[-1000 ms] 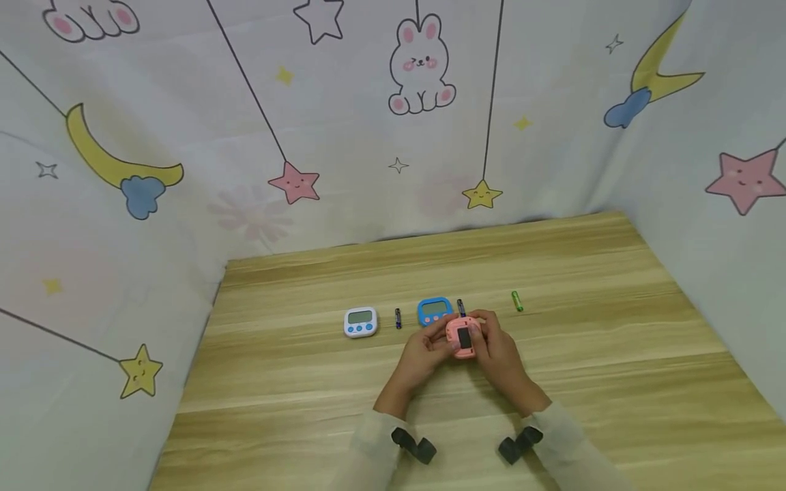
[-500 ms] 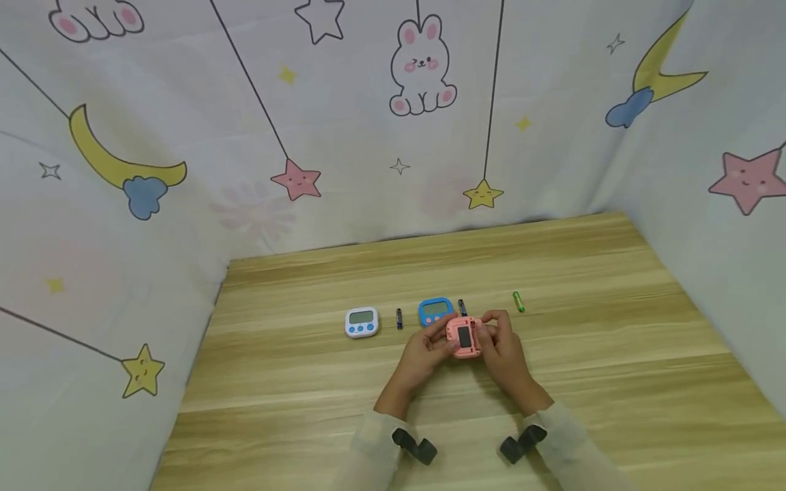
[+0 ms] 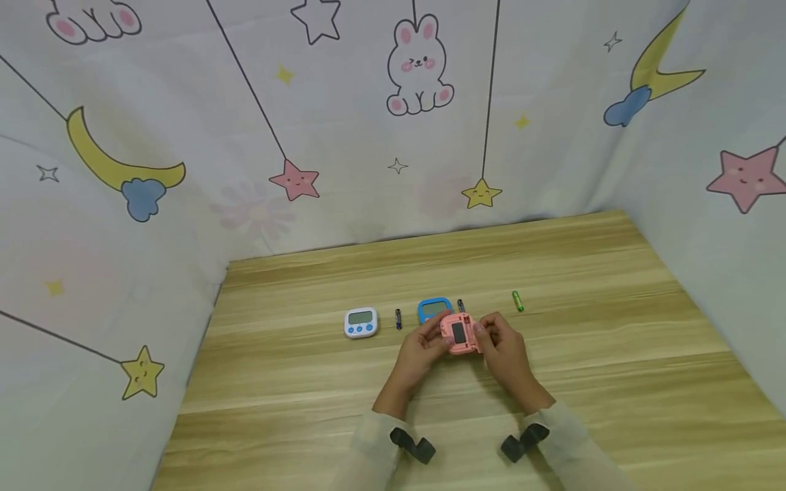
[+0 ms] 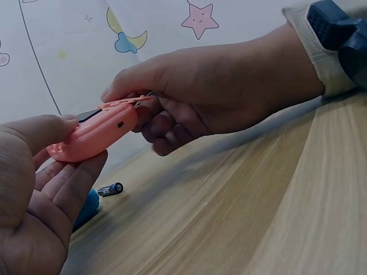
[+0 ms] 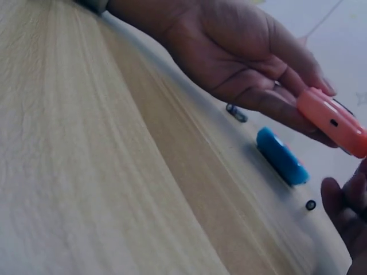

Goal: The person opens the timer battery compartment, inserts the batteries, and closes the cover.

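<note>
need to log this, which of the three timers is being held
The pink timer, gripped by the left hand with the right hand at its edge; the white timer and blue timer both lie on the table.

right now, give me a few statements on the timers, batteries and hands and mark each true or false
1. The left hand holds the pink timer. True.
2. A dark battery lies between the white timer and the blue timer. True.
3. Every loose battery is dark. False: one is a green battery.
4. The right hand pinches a thin pink piece. True.
5. The blue timer is in the right hand. False: it lies on the table.
</note>
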A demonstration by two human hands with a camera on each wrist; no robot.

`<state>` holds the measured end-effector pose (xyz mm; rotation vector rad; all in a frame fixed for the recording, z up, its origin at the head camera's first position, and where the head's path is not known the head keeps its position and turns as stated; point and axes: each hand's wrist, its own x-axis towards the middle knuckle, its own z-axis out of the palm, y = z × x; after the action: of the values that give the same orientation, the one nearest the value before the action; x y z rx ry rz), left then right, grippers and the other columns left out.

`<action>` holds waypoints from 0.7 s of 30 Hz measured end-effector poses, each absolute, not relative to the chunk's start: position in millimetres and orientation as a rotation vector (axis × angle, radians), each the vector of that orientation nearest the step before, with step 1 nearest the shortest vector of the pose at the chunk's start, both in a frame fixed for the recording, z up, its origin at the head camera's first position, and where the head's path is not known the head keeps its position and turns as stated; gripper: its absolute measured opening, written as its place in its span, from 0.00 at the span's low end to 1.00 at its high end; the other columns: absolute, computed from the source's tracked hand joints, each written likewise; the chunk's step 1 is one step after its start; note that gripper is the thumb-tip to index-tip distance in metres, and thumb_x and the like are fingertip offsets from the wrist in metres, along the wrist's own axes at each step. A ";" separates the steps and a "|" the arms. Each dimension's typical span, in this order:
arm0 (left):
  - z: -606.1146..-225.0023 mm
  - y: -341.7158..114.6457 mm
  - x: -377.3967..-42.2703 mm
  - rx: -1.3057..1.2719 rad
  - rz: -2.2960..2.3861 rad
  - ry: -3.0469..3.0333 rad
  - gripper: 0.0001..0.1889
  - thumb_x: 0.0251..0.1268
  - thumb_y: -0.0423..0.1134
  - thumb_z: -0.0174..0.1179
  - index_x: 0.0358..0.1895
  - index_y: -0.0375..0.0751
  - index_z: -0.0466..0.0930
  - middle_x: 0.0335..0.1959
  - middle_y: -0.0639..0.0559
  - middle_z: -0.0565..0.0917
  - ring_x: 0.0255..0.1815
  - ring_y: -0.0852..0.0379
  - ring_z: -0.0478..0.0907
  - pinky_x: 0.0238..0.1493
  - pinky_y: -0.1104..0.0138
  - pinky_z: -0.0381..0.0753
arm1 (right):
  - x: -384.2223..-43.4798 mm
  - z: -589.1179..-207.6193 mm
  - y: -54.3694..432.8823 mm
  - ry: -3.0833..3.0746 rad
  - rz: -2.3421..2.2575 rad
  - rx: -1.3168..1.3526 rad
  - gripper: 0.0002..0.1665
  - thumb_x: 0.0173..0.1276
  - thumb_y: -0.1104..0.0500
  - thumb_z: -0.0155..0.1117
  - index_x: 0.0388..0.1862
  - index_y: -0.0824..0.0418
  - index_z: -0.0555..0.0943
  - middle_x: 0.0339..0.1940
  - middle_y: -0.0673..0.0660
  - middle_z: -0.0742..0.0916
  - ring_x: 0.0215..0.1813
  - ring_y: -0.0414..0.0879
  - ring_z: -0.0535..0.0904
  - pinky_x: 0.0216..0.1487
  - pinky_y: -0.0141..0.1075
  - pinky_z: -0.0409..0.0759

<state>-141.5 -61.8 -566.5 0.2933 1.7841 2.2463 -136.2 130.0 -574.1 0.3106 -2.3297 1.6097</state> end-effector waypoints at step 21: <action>-569.2 -64.1 -143.5 0.265 2.297 1.786 0.30 0.66 0.32 0.63 0.71 0.43 0.67 0.60 0.40 0.78 0.55 0.52 0.80 0.50 0.68 0.81 | -129.2 -536.9 155.6 -2.268 1.910 0.399 0.07 0.69 0.69 0.62 0.43 0.71 0.78 0.39 0.62 0.83 0.40 0.38 0.79 0.40 0.27 0.80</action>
<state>-143.5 -64.1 -569.2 0.2648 1.7865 2.2974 -129.2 155.6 -536.9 0.3989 -2.2679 1.9096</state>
